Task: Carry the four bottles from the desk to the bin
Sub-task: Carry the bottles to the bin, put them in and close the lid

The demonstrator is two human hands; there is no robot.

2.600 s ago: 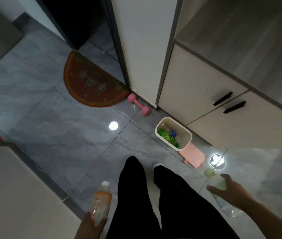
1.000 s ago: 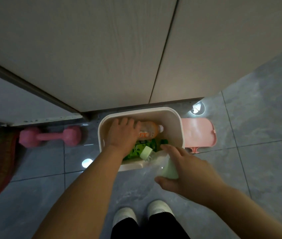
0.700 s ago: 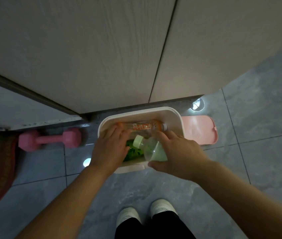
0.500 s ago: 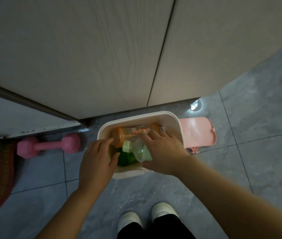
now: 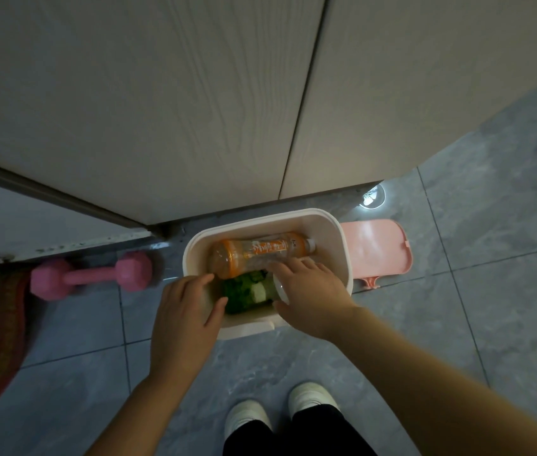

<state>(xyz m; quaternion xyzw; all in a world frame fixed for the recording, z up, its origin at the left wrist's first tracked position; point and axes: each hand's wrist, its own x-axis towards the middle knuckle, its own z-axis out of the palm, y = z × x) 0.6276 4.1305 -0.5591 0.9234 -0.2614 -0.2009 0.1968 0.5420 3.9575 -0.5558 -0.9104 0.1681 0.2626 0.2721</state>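
Two hands are hovering at the white bin (image 5: 332,225): the left hand (image 5: 185,311), fingers relaxed and holding nothing, is resting over the near-left rim, while the right hand (image 5: 309,291) is curling round the pale green bottle (image 5: 262,291), pushing it cap-first leftward below the orange bottle (image 5: 260,255), lying lengthwise along the far wall. Compared with half a second earlier, the green bottle is sitting deeper and the left hand is drawing back.

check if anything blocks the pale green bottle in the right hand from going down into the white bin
Nothing closes the white plastic bin; its top is open. The pale green bottle in the right hand is already inside, beside the orange bottle and green bottle.
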